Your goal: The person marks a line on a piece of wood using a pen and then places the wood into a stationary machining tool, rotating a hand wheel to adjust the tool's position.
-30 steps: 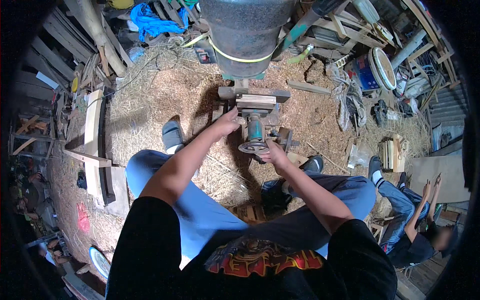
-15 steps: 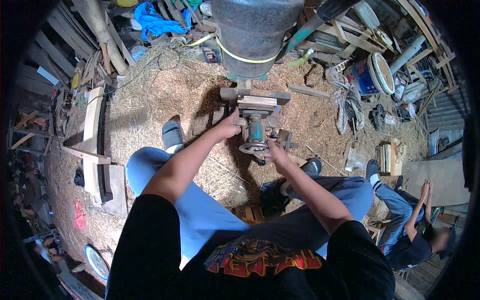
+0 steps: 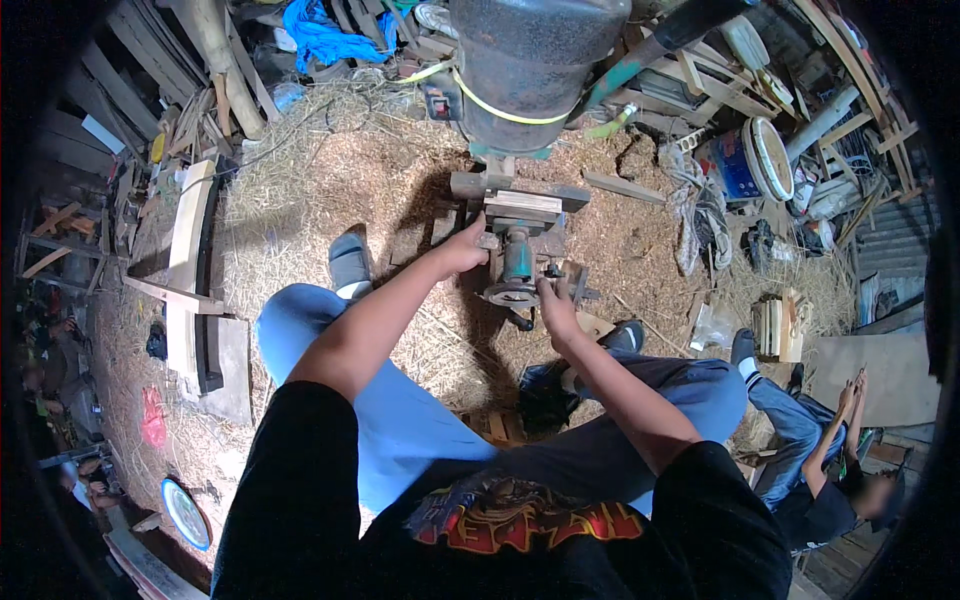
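A floor-standing machine with a rounded dark metal housing [image 3: 535,75] stands in front of me. Below the housing, a vise [image 3: 520,222] bears several pale wood strips [image 3: 523,203], stacked together. My left hand [image 3: 462,252] is at the left side of the vise, thumb reaching up along it and the other fingers curled and partly hidden. My right hand [image 3: 557,308] is closed just right of the metal handwheel [image 3: 511,294], close to a small dark knob [image 3: 553,271]. What its fingers hold is hidden. A green screw housing [image 3: 517,260] joins wheel and vise.
Wood shavings and straw cover the floor [image 3: 300,200]. Long boards [image 3: 190,250] lie at left, with a blue-rimmed round object [image 3: 187,513] nearer. At right are a blue bucket [image 3: 735,165], a wood bundle [image 3: 778,328] and a seated person [image 3: 820,500]. A green lever [image 3: 625,72] slants beside the housing.
The view has shifted slightly, so the machine appears a little farther right and lower. My right hand's fingers have shifted slightly beside the handwheel. My left hand keeps its place at the vise.
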Demonstrator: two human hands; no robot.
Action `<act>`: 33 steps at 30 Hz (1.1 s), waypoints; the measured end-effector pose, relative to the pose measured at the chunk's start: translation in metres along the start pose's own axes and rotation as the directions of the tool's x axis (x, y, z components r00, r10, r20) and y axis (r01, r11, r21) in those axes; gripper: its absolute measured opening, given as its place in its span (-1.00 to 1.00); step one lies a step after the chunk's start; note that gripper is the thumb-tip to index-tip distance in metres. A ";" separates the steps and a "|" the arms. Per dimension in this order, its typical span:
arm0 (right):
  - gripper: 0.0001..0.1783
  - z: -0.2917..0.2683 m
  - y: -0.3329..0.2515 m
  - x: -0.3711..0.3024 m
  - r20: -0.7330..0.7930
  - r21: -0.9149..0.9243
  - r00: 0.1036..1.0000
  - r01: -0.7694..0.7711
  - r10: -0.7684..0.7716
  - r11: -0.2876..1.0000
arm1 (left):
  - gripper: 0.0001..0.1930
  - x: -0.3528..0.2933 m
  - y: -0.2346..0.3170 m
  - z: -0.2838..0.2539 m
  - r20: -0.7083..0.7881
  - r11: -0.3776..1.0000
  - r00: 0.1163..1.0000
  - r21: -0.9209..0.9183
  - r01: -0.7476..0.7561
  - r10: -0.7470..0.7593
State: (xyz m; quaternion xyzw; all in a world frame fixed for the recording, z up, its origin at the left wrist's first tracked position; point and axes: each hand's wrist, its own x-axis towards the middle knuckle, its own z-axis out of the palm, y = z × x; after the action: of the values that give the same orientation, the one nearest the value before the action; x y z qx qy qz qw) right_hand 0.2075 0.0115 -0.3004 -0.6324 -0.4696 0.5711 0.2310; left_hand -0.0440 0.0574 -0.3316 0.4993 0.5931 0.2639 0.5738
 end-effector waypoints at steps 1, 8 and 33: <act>-0.42 0.006 -0.009 -0.007 0.045 0.064 0.998 -0.036 0.033 0.997 | 0.10 0.001 -0.010 -0.002 -0.035 0.999 0.999 -0.007 -0.031 0.031; -0.69 -0.007 -0.041 -0.032 0.011 0.085 0.989 0.145 -0.146 0.986 | 0.11 0.004 0.004 0.004 0.011 0.998 0.999 0.045 0.037 -0.038; -0.37 0.006 -0.021 -0.026 -0.041 0.031 0.999 0.002 -0.001 1.000 | 0.09 0.009 0.000 0.029 -0.134 0.990 0.990 0.132 0.054 -0.036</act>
State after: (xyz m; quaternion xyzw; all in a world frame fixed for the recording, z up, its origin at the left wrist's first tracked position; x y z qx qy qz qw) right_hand 0.1974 -0.0027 -0.2716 -0.6399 -0.4563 0.5651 0.2509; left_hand -0.0151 0.0579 -0.3407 0.5051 0.6571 0.2423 0.5044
